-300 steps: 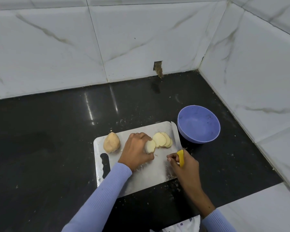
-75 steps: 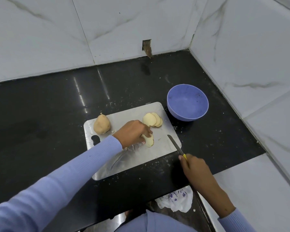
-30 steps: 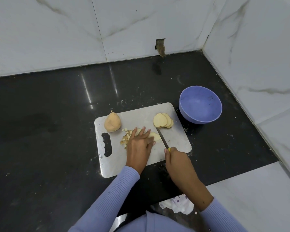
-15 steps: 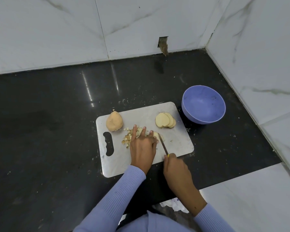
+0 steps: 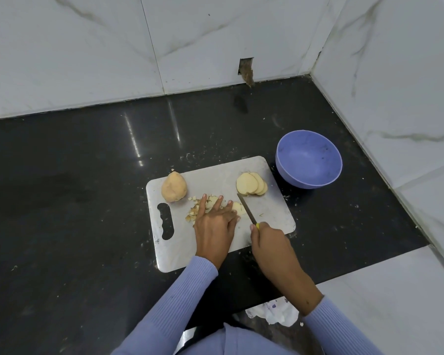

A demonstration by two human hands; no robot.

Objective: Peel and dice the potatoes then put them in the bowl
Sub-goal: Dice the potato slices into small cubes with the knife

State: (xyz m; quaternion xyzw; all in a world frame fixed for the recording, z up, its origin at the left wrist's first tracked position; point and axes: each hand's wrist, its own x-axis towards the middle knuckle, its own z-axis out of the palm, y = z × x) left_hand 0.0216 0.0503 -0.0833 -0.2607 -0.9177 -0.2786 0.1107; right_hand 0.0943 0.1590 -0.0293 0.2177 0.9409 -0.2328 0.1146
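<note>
One whole potato [image 5: 174,187] sits peeled and uncut at the far left corner of the cutting board [image 5: 272,213], just above the board's handle slot [image 5: 165,221]. A fan of potato slices [image 5: 251,183] lies overlapped near the board's far right corner. Between them, toward the middle of the board, a heap of diced pieces [image 5: 194,212] spreads out beside a slice [image 5: 237,208] that is only partly visible.

The left hand [image 5: 214,226] lies flat over that slice and the dice, fingers straight and slightly spread, pressing down on the potato. The right hand [image 5: 268,240] is curled around the yellow handle of a knife [image 5: 246,208], of which only a sliver of yellow shows at the thumb. The blade slants away from the hand, its tip near the lower edge of the fanned slices and its edge just beside the slice under the left fingertips.

A purple bowl [image 5: 308,160] stands on the black worktop [image 5: 75,201] just off the board's far right corner, with no potato in it. Small scraps dot the worktop around the board. Both forearms wear lilac ribbed sleeves [image 5: 180,298]. A crumpled white bag [image 5: 273,311] lies at the worktop's near edge, below the right wrist. White marbled tile walls [image 5: 87,52] meet at the far right corner.
</note>
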